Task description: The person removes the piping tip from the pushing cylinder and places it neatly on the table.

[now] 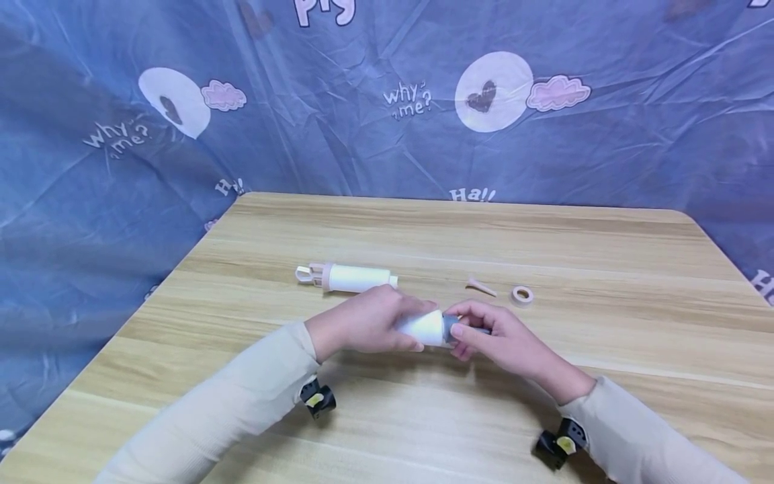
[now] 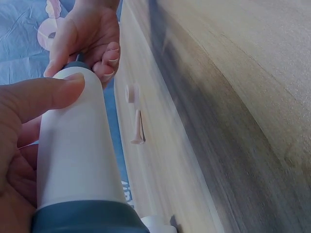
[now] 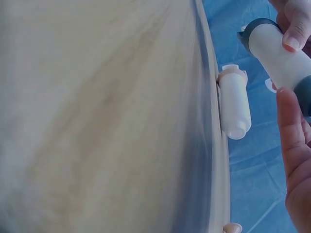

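My left hand [image 1: 375, 319] grips a white cylinder [image 2: 77, 141] with its thumb laid along the side. A dark blue-grey collar [image 2: 87, 217] forms the cylinder's near end in the left wrist view. At the opposite end is a dark cap [image 1: 449, 327] with a thin stem. My right hand [image 1: 498, 336] pinches this cap between thumb and fingers. The cylinder lies about level, just above the table. In the right wrist view both dark ends of the white cylinder show, and part of the right hand is cut off by the frame.
Behind the left hand lies a second white cylinder [image 1: 359, 277] with a pale pink collar and loop. A small pink flared peg [image 1: 481, 288] and a pink ring [image 1: 522, 296] lie farther back on the wooden table [image 1: 605, 269]. A blue printed cloth [image 1: 363, 134] hangs behind.
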{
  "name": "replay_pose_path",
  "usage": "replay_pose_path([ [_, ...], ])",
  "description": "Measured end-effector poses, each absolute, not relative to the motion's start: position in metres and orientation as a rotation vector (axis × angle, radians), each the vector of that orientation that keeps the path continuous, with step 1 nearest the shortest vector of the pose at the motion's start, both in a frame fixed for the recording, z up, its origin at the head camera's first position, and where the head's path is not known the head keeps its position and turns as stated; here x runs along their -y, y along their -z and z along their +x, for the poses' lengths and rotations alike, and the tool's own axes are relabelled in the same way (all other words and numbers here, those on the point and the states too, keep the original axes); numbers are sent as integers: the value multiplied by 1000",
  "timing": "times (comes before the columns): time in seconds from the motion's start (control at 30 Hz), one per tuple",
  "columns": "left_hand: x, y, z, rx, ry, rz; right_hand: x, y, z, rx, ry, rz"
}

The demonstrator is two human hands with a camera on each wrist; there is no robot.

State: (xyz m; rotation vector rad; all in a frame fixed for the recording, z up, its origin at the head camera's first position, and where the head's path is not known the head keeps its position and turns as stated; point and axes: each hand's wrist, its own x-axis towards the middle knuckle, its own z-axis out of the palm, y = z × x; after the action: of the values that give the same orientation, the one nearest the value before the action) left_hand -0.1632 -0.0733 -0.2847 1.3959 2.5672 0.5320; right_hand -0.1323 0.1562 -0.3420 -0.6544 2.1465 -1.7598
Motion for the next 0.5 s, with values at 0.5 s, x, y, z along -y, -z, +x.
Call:
replay_pose_path([
  [0.5,78,285,-164,-2570,-523,1357,-155,342,-132,-2427,1726,-691],
])
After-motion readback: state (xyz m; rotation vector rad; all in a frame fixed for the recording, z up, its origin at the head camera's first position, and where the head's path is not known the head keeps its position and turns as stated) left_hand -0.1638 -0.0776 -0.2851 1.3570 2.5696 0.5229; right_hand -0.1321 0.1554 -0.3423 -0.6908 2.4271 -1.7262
